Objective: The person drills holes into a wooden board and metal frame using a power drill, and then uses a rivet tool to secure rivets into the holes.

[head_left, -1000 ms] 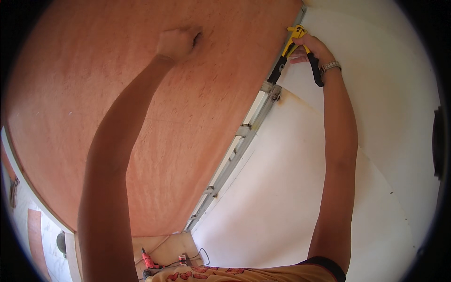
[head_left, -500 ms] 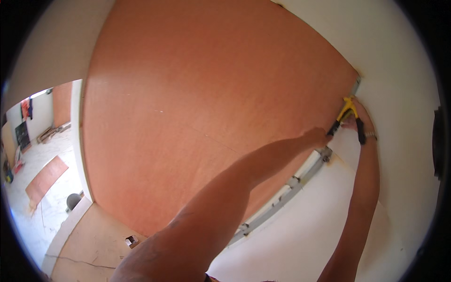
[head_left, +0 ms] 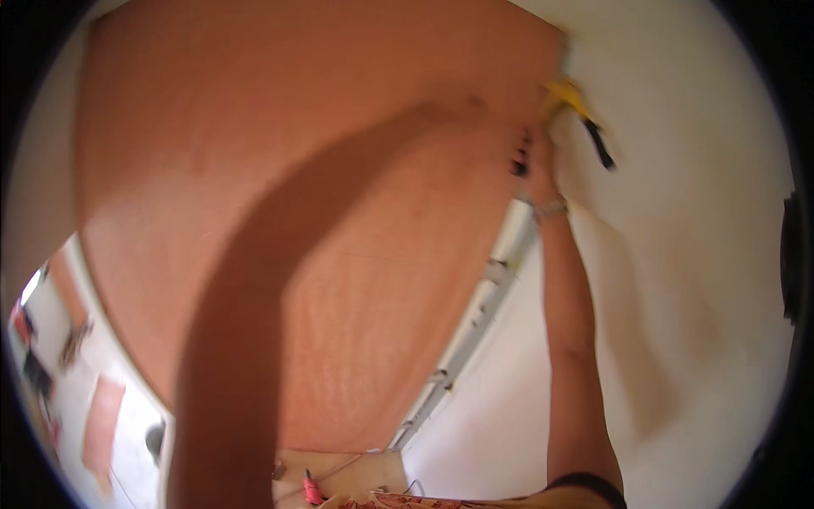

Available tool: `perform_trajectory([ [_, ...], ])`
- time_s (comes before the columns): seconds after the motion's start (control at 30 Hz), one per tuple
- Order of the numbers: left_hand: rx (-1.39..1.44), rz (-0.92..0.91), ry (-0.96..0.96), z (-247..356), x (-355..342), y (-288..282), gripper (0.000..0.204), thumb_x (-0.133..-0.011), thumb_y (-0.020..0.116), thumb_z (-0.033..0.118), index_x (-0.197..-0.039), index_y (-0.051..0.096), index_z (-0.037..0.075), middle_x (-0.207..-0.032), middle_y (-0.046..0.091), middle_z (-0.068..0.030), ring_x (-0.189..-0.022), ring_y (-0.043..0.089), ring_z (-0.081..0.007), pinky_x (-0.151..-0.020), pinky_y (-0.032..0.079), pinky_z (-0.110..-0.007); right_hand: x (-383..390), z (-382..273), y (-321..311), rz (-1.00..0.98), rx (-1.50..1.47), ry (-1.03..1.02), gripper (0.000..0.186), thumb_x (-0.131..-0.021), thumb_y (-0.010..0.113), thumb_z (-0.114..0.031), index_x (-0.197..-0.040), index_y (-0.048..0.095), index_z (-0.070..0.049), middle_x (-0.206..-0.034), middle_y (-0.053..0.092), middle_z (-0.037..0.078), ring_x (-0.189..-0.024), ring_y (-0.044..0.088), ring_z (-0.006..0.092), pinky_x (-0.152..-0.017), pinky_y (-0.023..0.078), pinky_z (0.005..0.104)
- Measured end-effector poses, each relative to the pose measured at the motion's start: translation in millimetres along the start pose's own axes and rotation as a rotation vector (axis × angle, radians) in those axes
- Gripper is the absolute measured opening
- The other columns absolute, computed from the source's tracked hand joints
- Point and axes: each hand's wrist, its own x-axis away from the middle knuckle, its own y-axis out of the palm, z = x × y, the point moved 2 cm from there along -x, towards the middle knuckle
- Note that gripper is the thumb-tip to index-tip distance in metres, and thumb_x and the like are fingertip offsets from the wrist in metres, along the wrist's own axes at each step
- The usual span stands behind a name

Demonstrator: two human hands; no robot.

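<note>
A yellow hand tool [head_left: 566,93] with long black-gripped handles, like pliers or a hand riveter, is up by the right edge of a large reddish-brown panel [head_left: 322,339]. My right hand [head_left: 543,157] is closed around one of its handles; the other handle sticks out over the white wall [head_left: 678,254]. The handles are spread wide, and blur hides the jaws. My left arm reaches across the panel. My left hand [head_left: 454,109] is in front of the panel, to the left of the tool, too smeared to show its fingers.
A pale metal strip [head_left: 479,305] with dark clips runs down the panel's right edge. Below, a wooden board [head_left: 365,471] bears a red-handled tool [head_left: 311,488]. At the lower left, past a white edge, a reddish plank [head_left: 103,424] and a grey bucket [head_left: 154,441] are on a pale floor.
The view has shifted, so the panel's edge and tool appear farther up and left. My left hand has come off the tool and moved left. The tool's handles have spread apart.
</note>
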Motion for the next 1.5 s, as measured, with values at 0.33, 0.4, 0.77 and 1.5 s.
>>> perform_trajectory([
  [0.33,-0.387,0.179,-0.057,-79,-22,-97,0.046,-0.108,0.043,0.035,-0.141,0.057,0.007,-0.14,0.061,-0.0121,-0.124,0.061,-0.0256,-0.099,0.052,-0.038,-4,-17,-19,0.293,1.13,-0.282,0.045,-0.1,0.052,-0.029,-0.112,0.049,0.013,-0.097,0.066,0.04,-0.094,0.069,0.0491,-0.081,0.056,0.0526],
  [0.4,-0.265,0.292,-0.064,-79,-15,-87,0.043,-0.106,0.045,0.035,-0.134,0.062,0.007,-0.135,0.065,-0.0127,-0.118,0.063,-0.0262,-0.096,0.053,-0.039,0,-22,-19,0.315,1.142,-0.261,0.044,-0.099,0.052,-0.03,-0.109,0.051,0.013,-0.095,0.067,0.039,-0.09,0.071,0.0474,-0.076,0.058,0.0516],
  [0.77,-0.215,0.479,0.315,-100,-17,-102,0.027,-0.096,0.056,0.025,-0.09,0.067,0.001,-0.081,0.066,-0.0184,-0.069,0.059,-0.0269,-0.067,0.048,-0.044,7,-38,7,0.201,0.115,0.086,0.026,-0.103,0.052,-0.032,-0.089,0.049,-0.01,-0.063,0.037,-0.004,-0.045,0.033,0.0075,-0.04,0.033,0.0282],
  [1.5,-0.364,0.317,0.013,-69,0,-102,0.034,-0.102,0.052,0.028,-0.112,0.07,0.001,-0.106,0.073,-0.0161,-0.091,0.068,-0.0262,-0.082,0.054,-0.04,-16,-5,2,0.393,0.907,-0.293,0.028,-0.103,0.053,-0.031,-0.108,0.056,-0.003,-0.068,0.053,0.005,-0.047,0.05,0.0179,-0.041,0.042,0.0333],
])
